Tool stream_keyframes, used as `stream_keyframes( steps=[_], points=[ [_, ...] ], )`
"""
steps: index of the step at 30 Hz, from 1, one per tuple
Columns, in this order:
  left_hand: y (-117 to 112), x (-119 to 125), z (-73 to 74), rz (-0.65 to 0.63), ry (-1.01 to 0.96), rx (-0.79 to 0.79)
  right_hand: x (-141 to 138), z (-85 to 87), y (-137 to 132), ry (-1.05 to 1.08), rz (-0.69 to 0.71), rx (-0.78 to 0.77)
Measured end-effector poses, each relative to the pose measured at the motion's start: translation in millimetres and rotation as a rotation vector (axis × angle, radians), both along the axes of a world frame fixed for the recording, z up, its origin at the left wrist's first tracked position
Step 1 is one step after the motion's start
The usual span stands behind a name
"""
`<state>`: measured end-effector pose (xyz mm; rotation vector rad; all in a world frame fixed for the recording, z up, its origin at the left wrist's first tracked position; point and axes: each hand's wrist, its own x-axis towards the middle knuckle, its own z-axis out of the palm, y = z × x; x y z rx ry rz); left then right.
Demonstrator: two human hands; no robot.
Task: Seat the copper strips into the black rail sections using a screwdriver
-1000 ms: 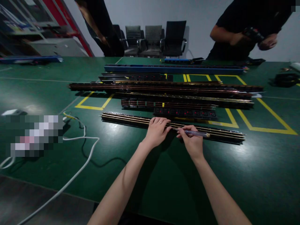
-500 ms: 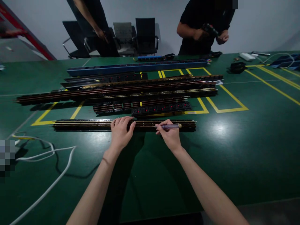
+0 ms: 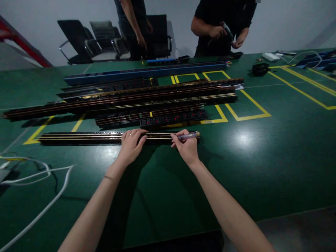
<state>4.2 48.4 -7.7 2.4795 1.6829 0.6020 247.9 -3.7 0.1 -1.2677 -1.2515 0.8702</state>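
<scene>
A long black power strip housing (image 3: 78,138) lies crosswise before me, with thin brass-coloured bars along its top. My left hand (image 3: 131,141) grips across it near the middle, fingers over the far edge and thumb on the near side. My right hand (image 3: 187,145) is closed round a small screwdriver (image 3: 191,135) with a clear purplish handle. The screwdriver lies nearly level over the right part of the housing, its butt pointing right. Its tip points left, close to the bars; whether it touches a screw is too small to tell.
Behind lie more strips with copper-coloured bars (image 3: 126,99), a socket strip with red dots (image 3: 173,119) and a long blue housing (image 3: 147,72). White cable (image 3: 61,190) loops at left. Two people stand across the green table (image 3: 249,168); one holds a power tool (image 3: 227,30).
The view has shifted. The black housing has slid left beneath my hands, so both now sit farther right along it. The person at back left has moved right.
</scene>
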Motion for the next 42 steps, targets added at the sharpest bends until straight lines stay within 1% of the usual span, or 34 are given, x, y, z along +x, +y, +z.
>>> stream_keyframes(
  steps=[5, 7, 12, 18, 23, 25, 27, 30, 32, 34, 35, 36, 37, 39, 42],
  points=[
    [9, -32, -2.8, 0.12, -0.006, 0.016, 2, -3.5, 1, -0.019, 0.068, 0.03],
    [13, -40, -3.9, 0.147, -0.005, 0.016, 3, -2.8, 2, -0.029, 0.057, 0.035],
    [22, -51, -3.6, 0.167, 0.0, 0.019, 12, 0.8, 2, -0.052, -0.091, 0.044],
    [23, -49, -4.9, 0.194, -0.041, 0.004, 19, -1.7, 0, -0.07, -0.303, 0.087],
    [21, -37, -3.4, 0.204, -0.057, 0.02, 21, 0.9, 1, -0.054, -0.45, 0.183],
    [18, -27, -2.6, 0.183, -0.069, 0.02, 19, 2.5, 1, -0.089, -0.453, 0.248],
    [11, -11, -2.5, 0.142, -0.085, 0.02, 13, 2.7, 0, -0.226, -0.364, 0.338],
    [-9, 21, -2.6, 0.039, -0.12, 0.018, 0, 0.1, -2, -0.576, -0.152, 0.429],
    [-25, 41, -0.9, -0.066, -0.164, 0.025, -7, -1.9, -4, -0.765, -0.089, 0.419],
    [-37, 50, 2.8, -0.191, -0.216, 0.056, -8, -2.7, -6, -0.882, -0.074, 0.384],
    [-39, 49, 5.0, -0.217, -0.217, 0.086, -6, -2.7, -7, -0.921, -0.068, 0.368],
    [-40, 43, 6.8, -0.216, -0.206, 0.122, -3, -2.4, -8, -0.952, -0.059, 0.356],
    [-38, 33, 7.9, -0.185, -0.185, 0.162, 0, -1.9, -8, -0.977, -0.05, 0.351],
    [-29, 3, 6.3, -0.082, -0.14, 0.232, 7, -1.1, -6, -1.015, -0.049, 0.365],
    [-8, -48, -5.4, 0.062, -0.074, 0.29, 14, -1.9, 4, -1.063, -0.106, 0.401]
  ],
)
